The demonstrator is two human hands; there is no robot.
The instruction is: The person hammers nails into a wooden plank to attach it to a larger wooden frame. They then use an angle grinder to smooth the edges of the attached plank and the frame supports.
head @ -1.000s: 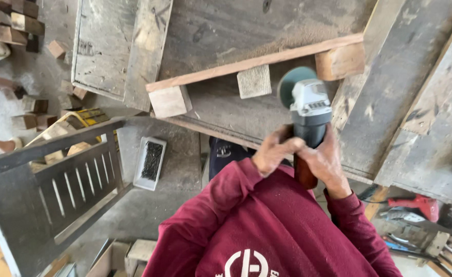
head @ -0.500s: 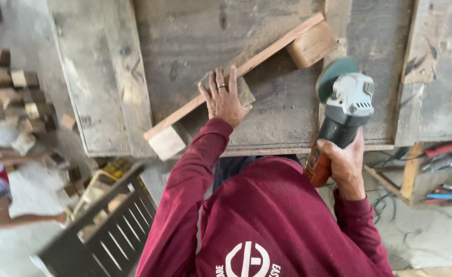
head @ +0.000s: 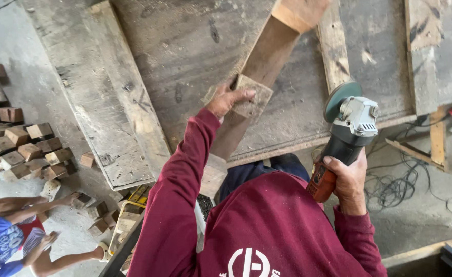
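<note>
Angle grinder (head: 350,134) sat in the right hand (head: 348,180), grip wrapped tight around its dark body, disc raised just off the bench (head: 185,46) edge. Left hand (head: 227,100) pressed flat, fingers spread, on a small wood block (head: 250,98) lying atop a long plank (head: 259,72) angled across the bench. More wood blocks (head: 25,146) littered the floor at left, near another person's legs (head: 41,256).

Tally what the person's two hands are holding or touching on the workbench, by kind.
Small wooden blocks: 1, the wooden block under the left hand
Long wooden strips: 1, the wooden strip beneath that block
Power tools: 1, the angle grinder gripped by the right hand
Total: 3
</note>
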